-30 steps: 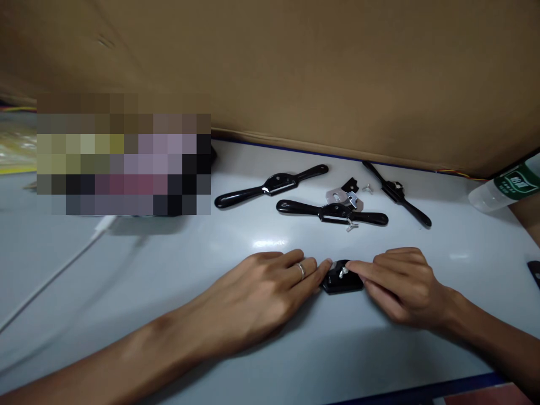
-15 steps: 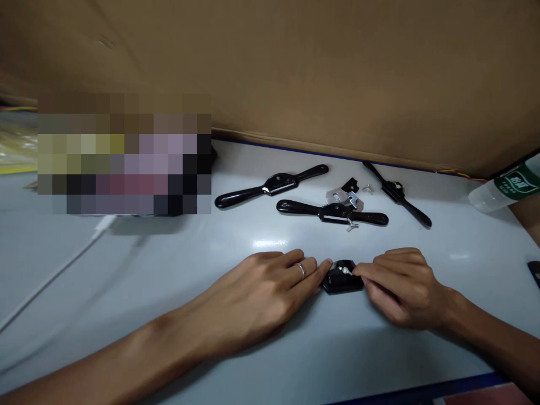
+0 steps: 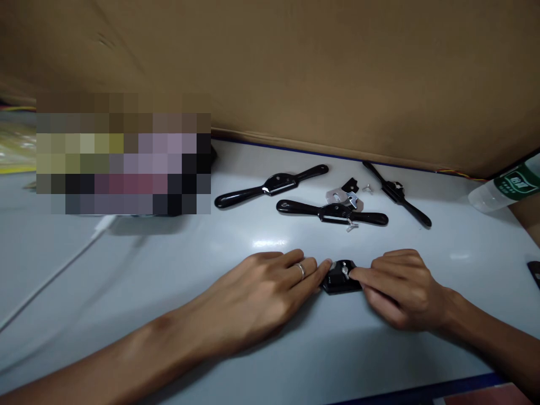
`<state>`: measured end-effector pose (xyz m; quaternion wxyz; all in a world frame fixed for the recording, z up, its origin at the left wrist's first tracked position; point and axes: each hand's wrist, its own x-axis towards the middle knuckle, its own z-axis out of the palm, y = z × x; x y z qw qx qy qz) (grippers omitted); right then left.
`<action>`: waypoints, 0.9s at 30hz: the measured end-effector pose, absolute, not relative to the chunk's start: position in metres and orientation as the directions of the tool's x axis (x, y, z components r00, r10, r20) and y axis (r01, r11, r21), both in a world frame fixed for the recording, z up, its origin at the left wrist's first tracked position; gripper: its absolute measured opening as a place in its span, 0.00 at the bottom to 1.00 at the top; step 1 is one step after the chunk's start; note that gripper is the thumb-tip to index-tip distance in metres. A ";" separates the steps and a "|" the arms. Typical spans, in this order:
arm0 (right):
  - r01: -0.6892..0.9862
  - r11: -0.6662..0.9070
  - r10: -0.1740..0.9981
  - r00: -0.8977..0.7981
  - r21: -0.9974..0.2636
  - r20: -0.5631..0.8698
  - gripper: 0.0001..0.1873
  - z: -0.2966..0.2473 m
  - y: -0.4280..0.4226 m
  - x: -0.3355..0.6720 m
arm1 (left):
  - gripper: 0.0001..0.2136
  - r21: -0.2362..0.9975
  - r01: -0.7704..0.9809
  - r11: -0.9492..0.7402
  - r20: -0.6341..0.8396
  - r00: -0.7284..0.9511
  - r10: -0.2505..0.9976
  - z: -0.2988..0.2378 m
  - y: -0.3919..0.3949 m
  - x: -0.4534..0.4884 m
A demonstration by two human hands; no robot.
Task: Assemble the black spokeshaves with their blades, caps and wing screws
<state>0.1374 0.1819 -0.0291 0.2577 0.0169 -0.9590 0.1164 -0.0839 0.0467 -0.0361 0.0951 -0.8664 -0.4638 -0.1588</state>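
Spokeshave [image 3: 336, 286], black, flat on tabletop [image 3: 439, 351] between both hands. Left hand [image 3: 276, 287] clasps its left end, presumably bracing it against twist. Right hand [image 3: 403, 288] curls round the other end, forefinger at the wing screw [image 3: 345, 271], likely for leverage. Loose metal plates [image 3: 336, 196] lie beyond, apparently set within reach

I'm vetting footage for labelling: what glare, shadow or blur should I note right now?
Head view: bright glare on the tabletop just beyond the left hand; soft shadow nearer the camera; smeared yellowish item at the left edge; pixelation hides the upper-left area; silver wing screw distinct against the black spokeshave.
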 end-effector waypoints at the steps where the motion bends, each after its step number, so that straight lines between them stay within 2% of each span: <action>1: -0.094 0.972 0.026 -0.866 -0.214 0.500 0.12 -0.029 0.182 0.138 | 0.16 -0.020 0.835 -0.550 0.363 0.519 0.774 -0.036 0.047 -0.084; 17: -0.107 0.981 -0.013 -0.869 -0.162 0.494 0.13 -0.028 0.182 0.137 | 0.16 0.000 0.832 -0.556 0.367 0.517 0.773 -0.037 0.047 -0.084; 22: -0.092 0.976 0.028 -0.845 -0.198 0.533 0.12 -0.029 0.181 0.138 | 0.16 -0.011 0.833 -0.553 0.372 0.517 0.771 -0.038 0.047 -0.085; 27: -0.094 0.978 0.015 -0.861 -0.188 0.508 0.17 -0.028 0.181 0.138 | 0.16 -0.014 0.833 -0.554 0.368 0.519 0.771 -0.038 0.047 -0.085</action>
